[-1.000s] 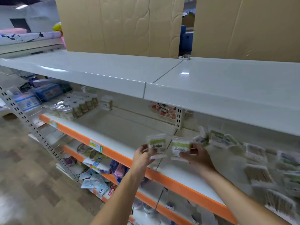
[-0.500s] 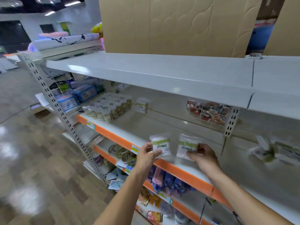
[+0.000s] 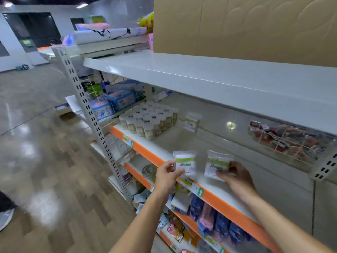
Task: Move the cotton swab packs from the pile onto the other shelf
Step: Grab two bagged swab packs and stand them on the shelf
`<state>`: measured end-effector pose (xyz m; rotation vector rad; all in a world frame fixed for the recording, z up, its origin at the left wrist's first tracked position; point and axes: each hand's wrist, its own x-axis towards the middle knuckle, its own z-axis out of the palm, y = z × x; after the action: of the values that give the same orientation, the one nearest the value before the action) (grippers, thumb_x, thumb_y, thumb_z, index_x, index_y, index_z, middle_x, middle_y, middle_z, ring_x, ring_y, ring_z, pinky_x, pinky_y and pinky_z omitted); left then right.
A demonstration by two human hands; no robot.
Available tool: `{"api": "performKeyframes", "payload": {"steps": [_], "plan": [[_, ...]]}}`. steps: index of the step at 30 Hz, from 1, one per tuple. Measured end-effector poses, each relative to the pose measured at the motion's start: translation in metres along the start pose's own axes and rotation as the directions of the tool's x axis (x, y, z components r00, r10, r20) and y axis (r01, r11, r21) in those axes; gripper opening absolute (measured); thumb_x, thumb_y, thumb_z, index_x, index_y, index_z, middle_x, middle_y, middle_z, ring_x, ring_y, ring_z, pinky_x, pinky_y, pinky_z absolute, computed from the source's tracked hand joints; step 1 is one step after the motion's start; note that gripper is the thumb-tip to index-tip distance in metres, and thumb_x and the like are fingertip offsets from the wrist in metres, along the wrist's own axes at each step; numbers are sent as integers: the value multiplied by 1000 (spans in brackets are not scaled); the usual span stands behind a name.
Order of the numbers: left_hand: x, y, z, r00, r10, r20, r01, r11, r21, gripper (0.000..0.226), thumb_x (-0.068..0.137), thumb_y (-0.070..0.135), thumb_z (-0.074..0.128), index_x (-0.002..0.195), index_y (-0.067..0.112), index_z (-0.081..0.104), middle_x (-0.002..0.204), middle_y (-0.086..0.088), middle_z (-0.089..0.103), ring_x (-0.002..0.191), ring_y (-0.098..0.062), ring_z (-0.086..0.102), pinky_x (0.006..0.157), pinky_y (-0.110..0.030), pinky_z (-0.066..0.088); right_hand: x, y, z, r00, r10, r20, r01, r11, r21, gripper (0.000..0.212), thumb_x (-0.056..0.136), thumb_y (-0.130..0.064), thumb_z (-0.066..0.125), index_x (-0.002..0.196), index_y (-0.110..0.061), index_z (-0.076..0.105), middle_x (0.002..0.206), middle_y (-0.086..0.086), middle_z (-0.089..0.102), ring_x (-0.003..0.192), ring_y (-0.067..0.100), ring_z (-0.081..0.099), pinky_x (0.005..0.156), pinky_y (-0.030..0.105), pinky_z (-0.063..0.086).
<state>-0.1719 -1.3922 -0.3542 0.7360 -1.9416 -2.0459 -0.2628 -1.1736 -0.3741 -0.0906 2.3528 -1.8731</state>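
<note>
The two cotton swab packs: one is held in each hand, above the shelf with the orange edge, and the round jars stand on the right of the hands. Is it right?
Not quite. The head view shows the round jars on the left of the hands, further along the shelf with the orange edge. The rest holds: the left hand holds one cotton swab pack and the right hand holds the other pack.

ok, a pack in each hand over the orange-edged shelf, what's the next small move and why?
Probably lower both packs onto the bare shelf surface right ahead. The left hand grips one swab pack, the right hand the other pack, both upright just above the shelf's front edge, with open space between the jars and the hands.
</note>
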Motion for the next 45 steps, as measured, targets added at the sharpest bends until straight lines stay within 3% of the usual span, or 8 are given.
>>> {"api": "performKeyframes", "payload": {"steps": [9,14,18,27,33,36,40,45], "plan": [[99,12,-29,1000,-18,7,17,985,171,27,83,21,79,104,20,62,94,7,69,80,-4,65,64,-15,49,56,-5,53,997,4,-75,-1,999,50,24,78,-6,82,90,-16,65,82,0,72,77,18,69,76,42,57],[144,19,-25,1000,-11,-7,13,913,407,12,84,25,70,88,29,59,83,11,66,90,-19,66,75,-30,53,71,-17,57,994,-1,-108,8,998,65,21,78,-1,81,91,-12,68,85,6,74,78,21,70,72,36,55],[168,27,-18,994,85,64,-107,814,571,11,87,34,64,89,24,61,82,5,68,80,-22,65,64,-31,49,78,-24,56,986,-2,-166,9,999,41,25,79,0,80,99,-5,67,91,9,73,82,23,69,73,37,55],[237,43,0,938,195,288,-319,810,492,20,88,15,69,107,10,66,99,-1,65,90,-17,60,77,-29,49,97,-26,65,948,20,-319,-23,1000,-5,35,78,-6,82,109,-6,65,102,10,73,94,27,70,87,52,57],[272,39,20,919,274,282,-373,834,406,24,87,12,69,111,13,67,103,-2,72,93,-16,66,80,-31,53,107,-26,84,899,-3,-437,-4,1000,-16,32,77,-8,84,104,-11,67,92,2,75,76,5,69,61,15,49],[283,34,26,916,273,295,-374,846,380,20,86,8,67,102,18,65,90,7,70,83,-11,65,70,-16,51,108,-23,97,874,-9,-487,-9,999,-34,30,75,-11,86,92,-24,64,85,-8,73,64,-12,64,54,5,45],[295,27,34,923,253,290,-346,875,337,27,82,-2,61,102,16,64,87,9,66,72,3,58,55,0,39,109,-21,113,873,-13,-488,-3,999,-33,31,75,-9,86,91,-23,63,85,-3,74,63,-2,67,55,8,48],[308,22,38,937,208,279,-283,922,264,34,86,0,60,116,15,60,105,-4,68,91,-16,68,69,-14,51,115,-24,131,881,-12,-472,-13,999,-50,31,76,-11,86,99,-14,65,89,2,76,74,11,73,64,24,57]]}}
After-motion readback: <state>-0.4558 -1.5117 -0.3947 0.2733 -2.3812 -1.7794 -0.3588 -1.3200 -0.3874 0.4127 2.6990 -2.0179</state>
